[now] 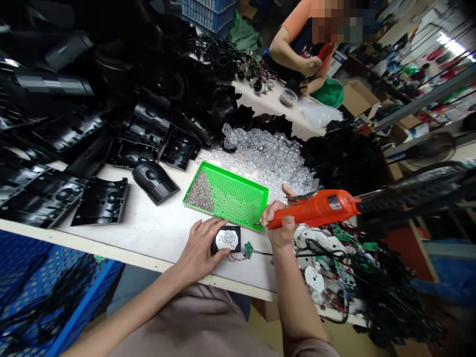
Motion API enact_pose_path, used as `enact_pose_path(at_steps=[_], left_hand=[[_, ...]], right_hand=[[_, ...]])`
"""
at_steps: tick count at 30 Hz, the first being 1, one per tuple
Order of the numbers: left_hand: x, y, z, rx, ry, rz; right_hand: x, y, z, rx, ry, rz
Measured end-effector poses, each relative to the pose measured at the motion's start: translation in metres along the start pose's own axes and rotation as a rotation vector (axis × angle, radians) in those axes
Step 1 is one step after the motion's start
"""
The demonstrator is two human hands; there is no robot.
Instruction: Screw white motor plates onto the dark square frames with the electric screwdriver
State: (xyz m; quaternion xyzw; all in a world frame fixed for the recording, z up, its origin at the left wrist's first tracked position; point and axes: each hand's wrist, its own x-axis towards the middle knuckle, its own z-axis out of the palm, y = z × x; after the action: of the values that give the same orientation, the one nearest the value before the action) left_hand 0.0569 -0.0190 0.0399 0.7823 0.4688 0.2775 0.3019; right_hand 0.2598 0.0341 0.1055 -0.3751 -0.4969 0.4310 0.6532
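Right hand [279,224] clamped around orange electric screwdriver [312,209], tip just by corner of green tray [235,175], off part. Left hand [201,250] open, fingers spread, pressing black housing [237,237] on white table [148,238]; red-black wires [233,258], green circuit board [248,250] just beside.

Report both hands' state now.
Left hand: open, fingers spread, resting on a black square housing.
Right hand: closed, holding an orange electric screwdriver.

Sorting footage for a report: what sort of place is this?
Probably a small electronics assembly workshop: an orange electric screwdriver in the right hand, heaps of black plastic housings, and wired circuit boards.
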Motion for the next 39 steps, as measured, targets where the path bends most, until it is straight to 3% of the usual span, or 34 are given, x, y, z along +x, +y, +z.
enact_pose_path(at_steps=[4,8,15,25,39], left_hand=[[-0.008,0.005,0.003,0.074,0.020,-0.076],[-0.010,0.008,0.006,0.112,0.025,-0.109],[-0.005,0.006,0.009,0.132,0.062,-0.081],[-0.005,0.008,0.009,0.163,0.064,-0.077],[-0.004,0.009,0.008,0.143,0.068,-0.086]], right_hand=[[-0.014,-0.011,0.011,0.143,-0.003,0.013],[-0.021,-0.016,0.020,0.131,-0.001,-0.019],[-0.002,0.005,0.005,0.013,0.055,-0.020],[-0.001,0.030,-0.002,-0.063,-0.029,0.004],[0.001,0.027,0.004,-0.092,-0.009,0.037]])
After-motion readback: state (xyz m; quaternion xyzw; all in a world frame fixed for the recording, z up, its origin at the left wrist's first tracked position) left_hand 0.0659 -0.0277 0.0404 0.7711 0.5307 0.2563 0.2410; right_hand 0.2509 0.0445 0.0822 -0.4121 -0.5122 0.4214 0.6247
